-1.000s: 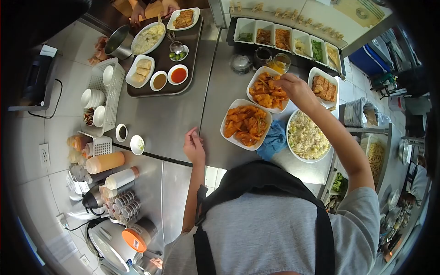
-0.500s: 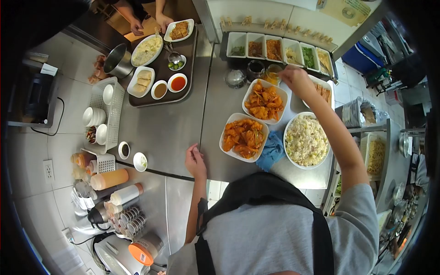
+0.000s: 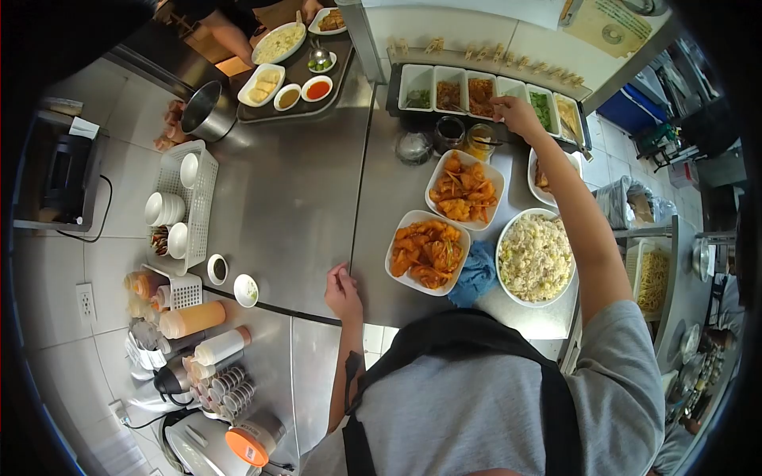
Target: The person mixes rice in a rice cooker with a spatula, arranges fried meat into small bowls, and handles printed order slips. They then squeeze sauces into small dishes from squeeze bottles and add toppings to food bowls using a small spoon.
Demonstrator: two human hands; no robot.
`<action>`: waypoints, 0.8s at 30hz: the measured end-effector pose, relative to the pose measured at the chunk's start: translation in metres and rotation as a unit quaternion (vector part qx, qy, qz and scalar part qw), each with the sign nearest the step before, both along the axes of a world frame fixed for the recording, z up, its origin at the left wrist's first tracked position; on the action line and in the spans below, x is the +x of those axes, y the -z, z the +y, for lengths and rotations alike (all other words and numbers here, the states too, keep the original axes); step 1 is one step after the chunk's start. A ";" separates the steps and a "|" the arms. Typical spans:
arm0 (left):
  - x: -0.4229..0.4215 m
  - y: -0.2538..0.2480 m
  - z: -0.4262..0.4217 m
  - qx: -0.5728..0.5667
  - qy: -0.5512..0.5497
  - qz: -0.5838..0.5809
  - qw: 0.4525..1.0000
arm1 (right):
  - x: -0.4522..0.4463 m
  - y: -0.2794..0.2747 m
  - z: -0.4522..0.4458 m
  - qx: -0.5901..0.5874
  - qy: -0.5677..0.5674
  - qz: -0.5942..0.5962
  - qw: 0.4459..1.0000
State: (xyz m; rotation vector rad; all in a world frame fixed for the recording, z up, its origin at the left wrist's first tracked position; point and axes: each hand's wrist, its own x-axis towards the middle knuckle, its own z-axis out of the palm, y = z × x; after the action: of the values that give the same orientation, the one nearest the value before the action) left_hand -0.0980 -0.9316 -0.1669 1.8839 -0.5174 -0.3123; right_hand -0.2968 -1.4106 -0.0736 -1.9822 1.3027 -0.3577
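Observation:
My right hand (image 3: 520,117) is over the row of garnish tubs, its fingers pinched together at the pale tub (image 3: 512,87); whatever is between them is too small to make out. Below it are a jar of yellow liquid (image 3: 481,143) with a thin dark handle across it, and a jar of dark sauce (image 3: 449,133). My left hand (image 3: 343,295) hovers at the counter's front edge, fingers loosely bent and holding nothing. Between my arms are two square bowls of orange-glazed pieces (image 3: 466,187) (image 3: 429,252), a blue cloth (image 3: 475,274) and a round bowl of fried rice (image 3: 535,258).
A brown tray (image 3: 343,75) of dishes and sauces stands at the back left, another person's arm (image 3: 226,38) behind it. A metal pot (image 3: 210,111), a white basket (image 3: 208,170) and squeeze bottles (image 3: 193,319) line the left. Another white dish (image 3: 542,176) lies under my right forearm.
My right hand has moved from the yellow jar up to the garnish tubs. The view has shifted, and the brown tray sits farther back, with the other person's hands less visible.

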 end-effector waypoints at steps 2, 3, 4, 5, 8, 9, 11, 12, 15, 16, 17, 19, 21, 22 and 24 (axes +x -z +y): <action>0.000 0.001 -0.001 -0.003 -0.003 -0.003 1.000 | -0.008 -0.006 0.003 0.078 0.034 -0.068 0.994; 0.000 0.001 -0.001 -0.003 -0.006 -0.007 1.000 | -0.014 -0.006 0.005 0.118 0.052 -0.102 0.986; 0.000 0.000 -0.001 -0.003 -0.009 -0.012 1.000 | -0.019 -0.007 0.007 0.145 0.074 -0.143 0.976; -0.001 -0.001 -0.001 -0.003 -0.006 -0.013 1.000 | -0.024 -0.007 0.010 0.171 0.096 -0.185 0.963; -0.001 -0.003 -0.002 -0.004 -0.006 -0.008 1.000 | -0.040 -0.013 0.028 0.210 0.132 -0.280 0.927; 0.000 0.001 -0.003 -0.004 -0.011 0.001 1.000 | -0.045 -0.017 0.038 0.219 0.138 -0.306 0.916; 0.000 0.003 0.001 -0.004 -0.015 0.012 1.000 | -0.059 -0.027 0.065 0.219 0.116 -0.340 0.907; 0.000 0.002 0.000 -0.007 -0.013 0.014 1.000 | -0.066 -0.034 0.079 0.218 0.106 -0.356 0.902; 0.000 0.003 0.001 -0.009 -0.007 0.015 1.000 | -0.086 -0.035 0.131 0.142 0.065 -0.296 0.942; 0.001 0.004 0.000 -0.009 -0.006 0.014 1.000 | -0.092 -0.034 0.148 0.107 0.043 -0.273 0.955; 0.001 0.005 0.000 -0.011 -0.002 0.008 1.000 | -0.094 -0.031 0.169 0.059 0.045 -0.228 0.971; 0.001 0.006 0.000 -0.013 0.005 -0.004 1.000 | -0.097 -0.022 0.207 -0.144 -0.056 -0.120 0.981; 0.002 0.007 0.001 -0.015 0.007 0.003 1.000 | -0.098 -0.014 0.220 -0.256 -0.101 -0.067 0.959; 0.002 0.008 0.001 -0.016 0.009 0.005 1.000 | -0.098 -0.012 0.221 -0.270 -0.096 -0.070 0.955; 0.002 0.005 0.001 -0.015 0.009 0.003 1.000 | -0.092 -0.017 0.214 -0.241 -0.067 -0.064 0.966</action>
State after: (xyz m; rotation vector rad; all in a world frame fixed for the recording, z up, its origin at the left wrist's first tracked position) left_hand -0.0959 -0.9308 -0.1715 1.8499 -0.5329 -0.3198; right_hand -0.3888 -1.1963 -0.0562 -2.3853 1.0602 -0.7812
